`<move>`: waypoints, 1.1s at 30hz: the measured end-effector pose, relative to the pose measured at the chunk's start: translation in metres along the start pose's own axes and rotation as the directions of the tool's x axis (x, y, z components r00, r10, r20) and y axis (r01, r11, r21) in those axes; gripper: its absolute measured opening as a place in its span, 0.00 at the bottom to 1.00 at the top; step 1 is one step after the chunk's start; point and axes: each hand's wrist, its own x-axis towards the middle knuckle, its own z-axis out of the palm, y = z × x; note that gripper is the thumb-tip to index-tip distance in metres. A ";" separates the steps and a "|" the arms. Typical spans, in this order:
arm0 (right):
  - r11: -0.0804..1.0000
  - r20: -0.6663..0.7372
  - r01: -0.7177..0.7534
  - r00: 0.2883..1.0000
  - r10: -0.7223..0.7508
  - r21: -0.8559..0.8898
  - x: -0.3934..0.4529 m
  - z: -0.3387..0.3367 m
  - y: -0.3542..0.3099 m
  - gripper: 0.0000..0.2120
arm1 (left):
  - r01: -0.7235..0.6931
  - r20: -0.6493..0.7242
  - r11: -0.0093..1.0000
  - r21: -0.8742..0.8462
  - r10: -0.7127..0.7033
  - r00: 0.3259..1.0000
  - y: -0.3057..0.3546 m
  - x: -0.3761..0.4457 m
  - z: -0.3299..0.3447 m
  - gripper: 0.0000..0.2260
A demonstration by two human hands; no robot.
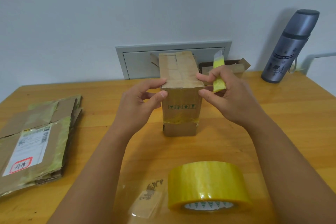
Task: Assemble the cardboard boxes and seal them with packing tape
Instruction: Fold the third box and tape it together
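A small brown cardboard box (181, 111) stands upright on the wooden table (272, 114), its top flaps closed under clear tape, an old yellowish tape band round its lower part. My left hand (140, 102) pinches the box's near top left corner between thumb and fingers. My right hand (227, 94) touches the near top right corner with thumb and forefinger while its other fingers grip a yellow utility knife (219, 74), blade end up. A large roll of yellowish packing tape (207, 185) lies near the front edge.
A stack of flattened cardboard boxes (34, 142) with a shipping label lies at the left. Another open box (227, 68) sits behind the right hand. A grey thermos (289, 47) stands at the back right. A scrap of clear tape (147, 203) lies beside the roll.
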 end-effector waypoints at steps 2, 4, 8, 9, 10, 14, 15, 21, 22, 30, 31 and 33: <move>1.000 0.012 0.001 1.000 -0.001 0.002 0.000 -0.001 -0.001 0.12 | 0.005 0.002 1.000 -0.011 -0.005 1.000 -0.001 0.000 0.000 0.14; 1.000 0.044 -0.009 0.999 0.008 0.025 0.001 -0.003 -0.002 0.13 | 0.003 -0.004 1.000 -0.009 -0.003 1.000 -0.002 0.000 0.001 0.15; 0.998 0.002 0.023 1.000 -0.023 -0.055 0.002 0.001 -0.002 0.13 | -0.057 -0.076 0.995 0.084 0.064 0.995 -0.007 0.001 0.006 0.11; 0.996 -0.018 0.041 0.999 -0.042 -0.085 0.001 0.003 -0.002 0.12 | -0.070 -0.092 0.991 0.111 0.081 0.992 -0.007 0.001 0.007 0.10; 0.993 -0.034 0.053 0.998 -0.057 -0.103 0.001 0.005 -0.002 0.12 | -0.077 -0.104 0.989 0.125 0.090 0.990 -0.008 0.002 0.008 0.09; 0.991 -0.027 0.072 0.997 -0.076 -0.110 0.001 0.004 -0.003 0.12 | -0.070 -0.076 0.991 0.115 0.079 0.994 -0.006 0.002 0.006 0.09; 0.991 -0.015 0.068 0.997 -0.070 -0.112 0.001 0.002 -0.003 0.13 | -0.065 -0.054 0.991 0.113 0.071 0.996 -0.006 0.001 0.006 0.09; 0.983 -0.034 0.067 0.997 -0.074 -0.174 0.001 0.003 -0.002 0.13 | -0.047 -0.027 0.996 0.072 0.049 0.998 -0.003 0.000 0.008 0.12; 0.982 -0.043 0.063 0.997 -0.071 -0.178 0.002 0.004 -0.001 0.13 | -0.044 -0.026 0.997 0.065 0.045 0.999 -0.003 0.000 0.008 0.12; 0.989 -0.035 0.026 0.999 -0.031 -0.144 0.002 0.004 0.003 0.13 | -0.020 -0.004 1.000 0.022 0.020 1.000 -0.002 0.000 0.006 0.12; 0.990 -0.034 0.025 0.999 -0.030 -0.140 0.002 0.004 0.003 0.13 | -0.020 -0.004 1.000 0.021 0.020 1.000 -0.002 0.000 0.006 0.13; 0.991 -0.035 0.020 0.999 -0.025 -0.135 0.002 0.004 0.002 0.13 | -0.022 0.002 1.000 0.021 0.022 1.000 -0.002 0.000 0.005 0.13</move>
